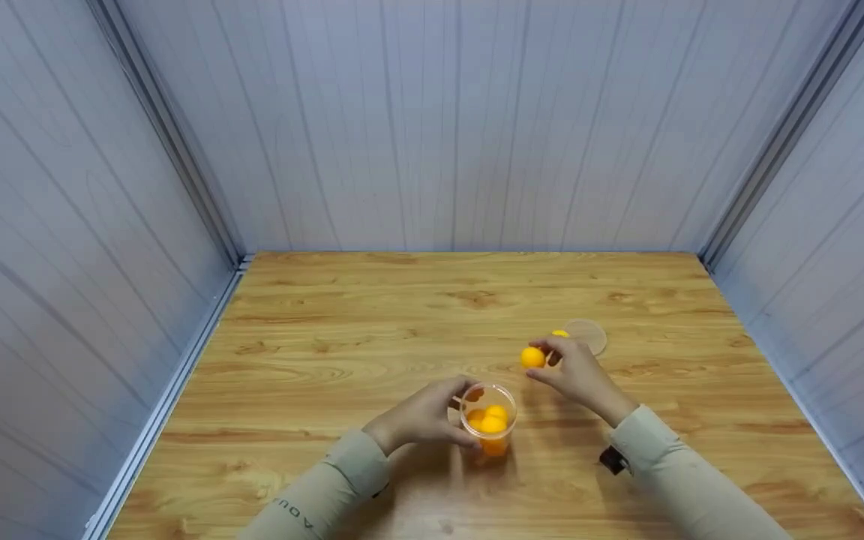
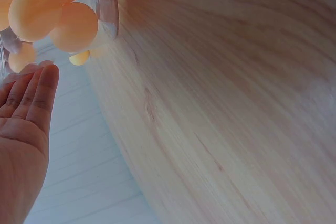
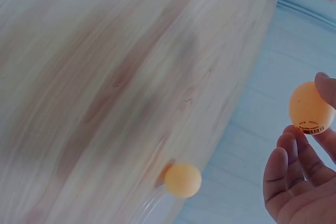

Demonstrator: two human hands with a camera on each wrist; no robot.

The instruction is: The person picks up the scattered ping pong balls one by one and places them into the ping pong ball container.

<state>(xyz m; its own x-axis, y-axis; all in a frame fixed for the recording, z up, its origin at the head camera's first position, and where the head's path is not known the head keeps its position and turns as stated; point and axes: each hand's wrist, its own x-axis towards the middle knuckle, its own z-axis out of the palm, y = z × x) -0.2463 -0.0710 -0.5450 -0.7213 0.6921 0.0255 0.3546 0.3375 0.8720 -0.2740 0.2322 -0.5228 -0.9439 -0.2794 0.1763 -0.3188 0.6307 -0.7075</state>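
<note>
A clear plastic cup (image 1: 505, 435) with several orange ping-pong balls (image 1: 493, 424) in it stands on the table. My left hand (image 1: 428, 414) holds it from the left side, thumb and fingers about its wall. Up and to the right of the cup, my right hand (image 1: 578, 375) pinches one orange ping-pong ball (image 1: 532, 358) between thumb and fingertips. Small print shows on that pinched ball (image 3: 310, 109) in the right wrist view. Another orange ball (image 3: 182, 180) lies on the table beside a clear round lid (image 1: 588, 336), partly hidden behind my right hand in the head view.
The wooden table (image 1: 342, 315) meets a pale panelled wall (image 1: 432, 135) at the back, with similar walls on the left and right. A small dark device (image 1: 613, 459) sits at my right sleeve cuff.
</note>
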